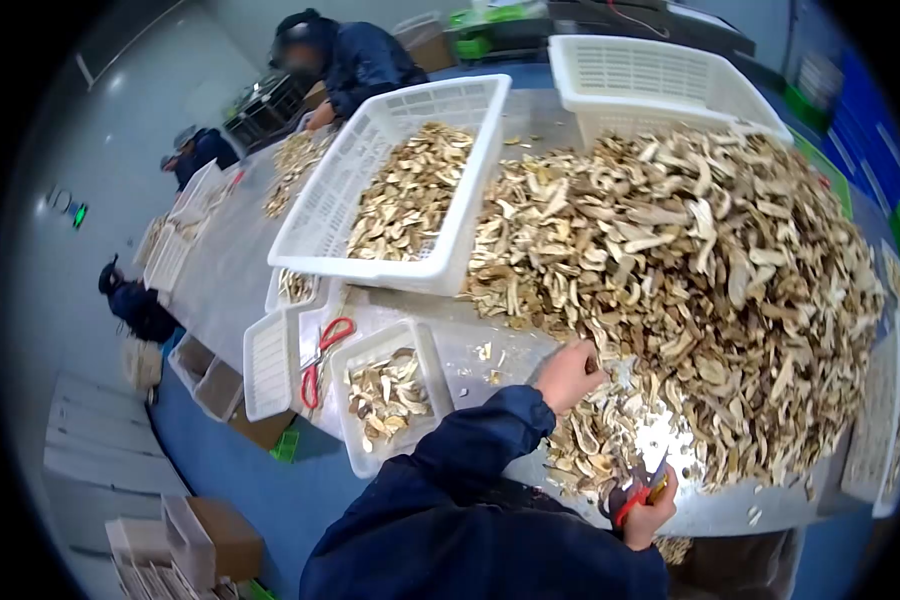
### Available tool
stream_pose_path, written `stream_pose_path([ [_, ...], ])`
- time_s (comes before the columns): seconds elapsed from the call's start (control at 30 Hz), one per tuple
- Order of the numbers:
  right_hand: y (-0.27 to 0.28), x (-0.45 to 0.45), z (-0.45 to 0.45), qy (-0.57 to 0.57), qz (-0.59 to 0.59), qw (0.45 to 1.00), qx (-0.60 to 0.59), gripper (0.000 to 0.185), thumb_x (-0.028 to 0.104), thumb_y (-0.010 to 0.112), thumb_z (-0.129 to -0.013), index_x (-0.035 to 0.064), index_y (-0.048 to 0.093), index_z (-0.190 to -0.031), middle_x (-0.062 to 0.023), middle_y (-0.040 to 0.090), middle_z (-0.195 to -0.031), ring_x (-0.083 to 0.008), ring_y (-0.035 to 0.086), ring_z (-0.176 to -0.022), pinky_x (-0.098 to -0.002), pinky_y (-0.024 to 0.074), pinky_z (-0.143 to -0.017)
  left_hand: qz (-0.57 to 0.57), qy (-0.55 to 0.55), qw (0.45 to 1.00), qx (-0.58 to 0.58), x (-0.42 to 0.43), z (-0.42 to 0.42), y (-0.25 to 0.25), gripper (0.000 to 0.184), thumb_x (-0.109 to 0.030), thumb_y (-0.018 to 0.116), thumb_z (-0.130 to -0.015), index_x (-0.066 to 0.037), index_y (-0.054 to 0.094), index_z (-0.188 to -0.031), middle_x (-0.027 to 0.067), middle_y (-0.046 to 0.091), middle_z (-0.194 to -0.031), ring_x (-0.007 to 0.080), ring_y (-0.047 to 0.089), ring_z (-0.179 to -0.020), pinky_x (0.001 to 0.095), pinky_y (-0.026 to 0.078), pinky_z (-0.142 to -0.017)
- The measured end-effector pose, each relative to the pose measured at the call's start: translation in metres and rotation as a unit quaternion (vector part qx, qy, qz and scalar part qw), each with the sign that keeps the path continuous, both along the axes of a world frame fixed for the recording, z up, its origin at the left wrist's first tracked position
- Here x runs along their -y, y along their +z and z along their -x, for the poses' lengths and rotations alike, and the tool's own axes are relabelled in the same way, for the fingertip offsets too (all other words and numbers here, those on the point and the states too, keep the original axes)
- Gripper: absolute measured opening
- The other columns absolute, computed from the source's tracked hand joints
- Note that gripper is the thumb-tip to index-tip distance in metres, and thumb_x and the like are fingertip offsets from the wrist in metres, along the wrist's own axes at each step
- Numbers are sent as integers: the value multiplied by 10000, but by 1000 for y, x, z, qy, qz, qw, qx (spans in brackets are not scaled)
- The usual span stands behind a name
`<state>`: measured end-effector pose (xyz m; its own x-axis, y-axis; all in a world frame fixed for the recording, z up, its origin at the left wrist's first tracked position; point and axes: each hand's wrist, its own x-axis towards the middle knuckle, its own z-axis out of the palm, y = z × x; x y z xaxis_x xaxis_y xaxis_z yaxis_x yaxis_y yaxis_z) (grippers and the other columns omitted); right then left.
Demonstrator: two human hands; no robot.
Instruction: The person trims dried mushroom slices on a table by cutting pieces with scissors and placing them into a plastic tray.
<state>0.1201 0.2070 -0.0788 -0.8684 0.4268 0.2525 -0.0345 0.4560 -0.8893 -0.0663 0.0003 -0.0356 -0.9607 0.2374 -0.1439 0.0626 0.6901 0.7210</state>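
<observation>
My left hand [568, 375] is at the near edge of a large heap of dried mushroom slices [710, 270], its fingers curled together. Something dark shows at the fingertips, too small to make out. Lower right, my right hand [652, 515] is closed around red-handled scissors [637, 497], whose blades point up and away from me. Loose mushroom slices [582, 440] lie between the two hands on the shiny metal table [720, 510]. To the left of my left arm stands a small white tray [438, 375] with mushroom slices in it.
A big white basket [355, 267] partly filled with slices stands beyond the small tray. Another white basket [660, 75] sits behind the heap. A second pair of red-handled scissors [311, 384] lies at left. Across the table a person [360, 60] leans over more slices.
</observation>
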Motion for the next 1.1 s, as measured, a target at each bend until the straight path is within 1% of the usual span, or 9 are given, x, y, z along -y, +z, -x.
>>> stream_pose_path([
  [0.1,3,-2,4,1,-17,1000,-3,477,10,692,-738,10,540,-1190,-15,558,-638,-66,454,-510,-227,370,-468,-316,30,940,124,20,-14,-15,249,-166,569,-888,-31,547,-1096,59,546,-860,157,547,-731,292,431,-585],
  [0.17,-1,0,5,-5,-14,1000,-16,474,8,688,-739,11,540,-1189,-12,548,-629,-68,456,-511,-228,379,-472,-536,86,770,336,35,-26,5,289,-121,524,-910,-47,518,-1189,25,526,-847,73,491,-694,207,367,-501],
  [0.27,3,-2,2,-12,-11,999,44,474,0,702,-727,16,551,-1176,-28,548,-636,-95,479,-513,-249,392,-477,-608,126,708,336,49,-37,-1,397,-45,482,-927,-54,441,-1322,8,519,-920,49,472,-686,154,297,-455],
  [0.43,6,-3,5,5,-96,995,32,502,61,744,-707,43,562,-1174,-59,520,-603,-146,497,-483,-290,400,-471,-568,170,741,315,35,-40,39,325,-73,475,-930,-39,480,-1253,10,518,-908,37,441,-636,159,272,-442],
  [0.53,14,-6,6,29,-54,995,82,524,74,737,-718,28,539,-1201,-65,548,-627,-158,532,-500,-287,425,-493,-583,124,745,300,39,-42,28,258,-118,487,-959,-23,531,-1194,3,552,-827,28,439,-625,153,282,-456],
  [0.63,29,-10,14,73,12,992,105,538,85,723,-737,1,511,-1224,-70,568,-651,-180,564,-526,-282,453,-529,-487,116,822,271,38,-43,32,196,-159,483,-975,-23,587,-1072,17,565,-798,21,422,-577,157,255,-448],
  [0.77,67,-5,23,178,98,968,149,658,224,743,-756,-10,435,-1288,-117,604,-781,-240,619,-709,-322,482,-661,-440,92,857,250,22,-54,48,206,-170,483,-972,-18,596,-1052,25,602,-784,7,365,-516,166,231,-435],
  [0.83,80,-4,23,215,25,950,226,713,283,764,-738,16,424,-1306,-166,609,-914,-345,595,-825,-402,471,-751,-445,89,858,243,14,-63,55,202,-167,486,-969,-24,598,-1057,41,625,-803,-1,335,-489,169,221,-433],
  [1.1,112,9,14,250,-37,944,214,718,326,778,-736,23,433,-1288,-139,572,-821,-327,572,-821,-408,454,-723,-422,3,870,255,-7,-84,54,125,-128,529,-941,-17,588,-946,17,628,-763,17,399,-545,190,310,-518],
])
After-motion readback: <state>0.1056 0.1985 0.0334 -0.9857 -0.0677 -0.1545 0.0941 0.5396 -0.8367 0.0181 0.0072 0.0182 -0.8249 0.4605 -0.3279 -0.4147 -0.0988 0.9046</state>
